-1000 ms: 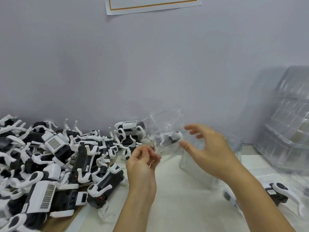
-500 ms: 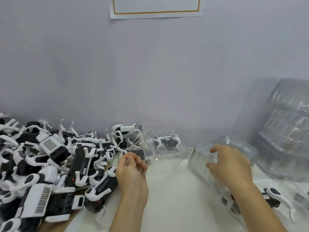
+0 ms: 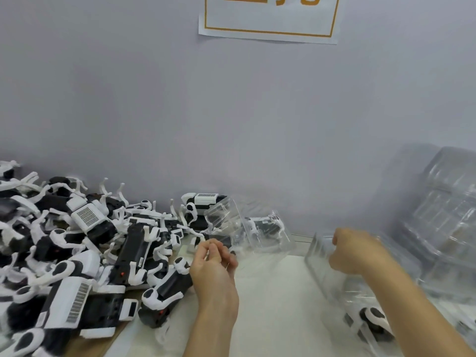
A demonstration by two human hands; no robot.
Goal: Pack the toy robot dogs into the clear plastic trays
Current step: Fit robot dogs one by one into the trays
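A heap of black-and-white toy robot dogs (image 3: 85,253) covers the left of the table. A clear plastic tray holding a dog (image 3: 262,234) lies tilted against the wall, beyond my left hand. My left hand (image 3: 213,264) hovers over the table with its fingers loosely curled and nothing in them. My right hand (image 3: 355,251) curls its fingers over the top edge of an empty clear tray (image 3: 332,269) standing on the table. Another packed dog (image 3: 373,320) shows under my right forearm.
A stack of clear plastic trays (image 3: 443,220) leans at the right against the wall. A paper notice (image 3: 268,19) is stuck on the grey wall. White table surface (image 3: 275,305) lies between my arms.
The packed tray left my hands and came to rest against the wall. My right hand moved right and down onto the empty clear tray. My left hand drew back slightly.
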